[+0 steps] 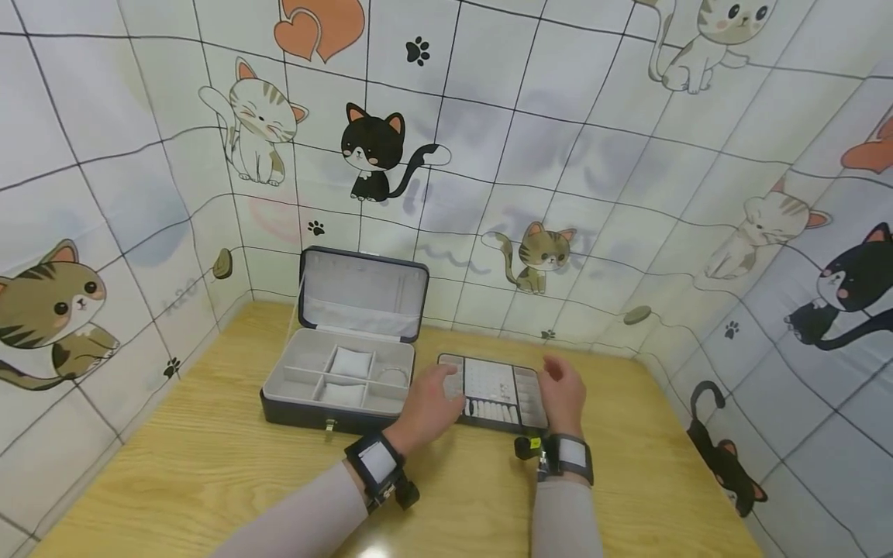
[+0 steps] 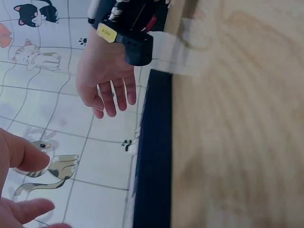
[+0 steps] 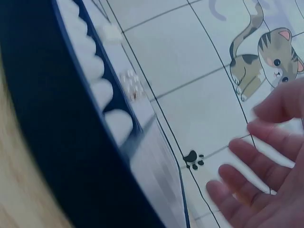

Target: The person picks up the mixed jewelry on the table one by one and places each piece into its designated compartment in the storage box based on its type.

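Note:
A dark-edged jewelry tray lies on the table, its pale lining split into sections with ring rolls at the front. My left hand is over the tray's left end, fingers loosely bent and holding nothing. At the opposite end, my right hand hovers by the right edge, also without anything in it. In the right wrist view, small earrings show behind the white rolls, and the right hand's fingers are spread and relaxed. The left wrist view catches the right palm beyond the tray's dark side.
Left of the tray stands a dark jewelry box with its lid raised. White cushions and a bracelet sit in its compartments. A cat-print cloth surrounds the wooden table at the back and sides.

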Demonstrator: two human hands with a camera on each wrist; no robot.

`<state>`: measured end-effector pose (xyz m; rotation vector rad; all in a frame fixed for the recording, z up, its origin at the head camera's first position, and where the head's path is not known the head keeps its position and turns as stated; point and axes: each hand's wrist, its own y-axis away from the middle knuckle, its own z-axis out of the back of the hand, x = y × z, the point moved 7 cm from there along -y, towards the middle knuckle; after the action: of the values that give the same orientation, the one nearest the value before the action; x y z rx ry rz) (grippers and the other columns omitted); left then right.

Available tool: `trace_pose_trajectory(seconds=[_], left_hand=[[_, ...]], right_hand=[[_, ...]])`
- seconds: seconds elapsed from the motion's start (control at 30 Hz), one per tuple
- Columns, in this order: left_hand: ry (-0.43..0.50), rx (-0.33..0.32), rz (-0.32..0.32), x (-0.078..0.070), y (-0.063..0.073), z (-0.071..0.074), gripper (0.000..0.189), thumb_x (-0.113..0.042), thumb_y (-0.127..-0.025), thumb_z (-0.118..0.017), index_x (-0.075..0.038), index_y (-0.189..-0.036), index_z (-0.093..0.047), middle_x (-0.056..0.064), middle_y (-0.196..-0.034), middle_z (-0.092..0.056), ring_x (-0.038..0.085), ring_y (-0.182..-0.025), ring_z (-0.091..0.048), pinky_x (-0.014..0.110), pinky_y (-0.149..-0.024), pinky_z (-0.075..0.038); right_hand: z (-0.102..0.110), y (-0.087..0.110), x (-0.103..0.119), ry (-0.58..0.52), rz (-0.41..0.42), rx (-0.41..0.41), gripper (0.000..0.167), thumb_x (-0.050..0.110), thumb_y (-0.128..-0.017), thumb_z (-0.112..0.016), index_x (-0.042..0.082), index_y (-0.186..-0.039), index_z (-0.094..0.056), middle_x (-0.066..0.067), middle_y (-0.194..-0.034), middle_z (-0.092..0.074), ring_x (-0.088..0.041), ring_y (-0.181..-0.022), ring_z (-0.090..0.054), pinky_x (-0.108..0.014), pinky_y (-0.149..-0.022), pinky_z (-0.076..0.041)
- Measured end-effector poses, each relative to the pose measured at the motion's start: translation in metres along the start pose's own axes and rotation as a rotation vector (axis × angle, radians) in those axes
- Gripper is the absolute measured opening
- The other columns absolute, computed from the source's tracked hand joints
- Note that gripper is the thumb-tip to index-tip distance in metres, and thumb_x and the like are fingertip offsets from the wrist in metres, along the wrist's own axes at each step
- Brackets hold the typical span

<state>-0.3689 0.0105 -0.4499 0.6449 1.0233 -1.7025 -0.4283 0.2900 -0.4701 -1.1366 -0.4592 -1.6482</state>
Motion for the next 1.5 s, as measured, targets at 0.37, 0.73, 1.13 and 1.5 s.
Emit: trace_pose_trajectory(seconds=[0.37,0.73,1.13,1.5], left_hand=[[0.054,-0.018,0.129,0.019,0.001,-0.006,0.064,-0.014,-0.096,-0.069,0.009,-0.15,-0.047,0.031,-0.153,-0.048,0.046,-0.145,-0.048,0.06,-0.121,-0.039],[0.061,-0.006,0.219,0.034,0.001,-0.025,0.064,-0.02,-0.092,-0.071,0.014,-0.143,-0.052,0.032,-0.141,-0.054,0.045,-0.128,-0.058,0.061,-0.11,-0.048],[-0.039,0.011,0.346,0.042,0.012,-0.033,0.07,-0.028,-0.084,-0.074,0.011,-0.138,-0.053,0.022,-0.125,-0.055,0.031,-0.107,-0.057,0.054,-0.099,-0.051],[-0.021,-0.004,0.386,0.044,0.014,-0.037,0.06,-0.031,-0.085,-0.074,0.009,-0.127,-0.059,0.021,-0.12,-0.057,0.029,-0.101,-0.054,0.051,-0.093,-0.051]], right_hand=[[0.002,-0.002,-0.021,0.194,-0.129,0.198,0.049,0.019,-0.1,-0.047,-0.002,-0.142,-0.06,-0.027,-0.138,-0.064,-0.041,-0.116,-0.064,-0.05,-0.092,-0.056],[0.004,-0.005,-0.038,0.19,-0.172,0.31,0.023,0.015,-0.089,-0.051,0.009,-0.067,-0.053,-0.003,-0.064,-0.051,-0.023,-0.063,-0.05,-0.033,-0.056,-0.039],[-0.001,0.005,-0.035,0.191,-0.198,0.34,0.022,0.017,-0.091,-0.055,0.0,-0.084,-0.067,-0.008,-0.076,-0.059,-0.024,-0.071,-0.055,-0.033,-0.059,-0.044],[0.0,0.003,-0.035,0.246,-0.166,0.359,0.038,0.02,-0.095,-0.057,-0.006,-0.118,-0.073,-0.019,-0.107,-0.071,-0.031,-0.094,-0.063,-0.034,-0.073,-0.051]])
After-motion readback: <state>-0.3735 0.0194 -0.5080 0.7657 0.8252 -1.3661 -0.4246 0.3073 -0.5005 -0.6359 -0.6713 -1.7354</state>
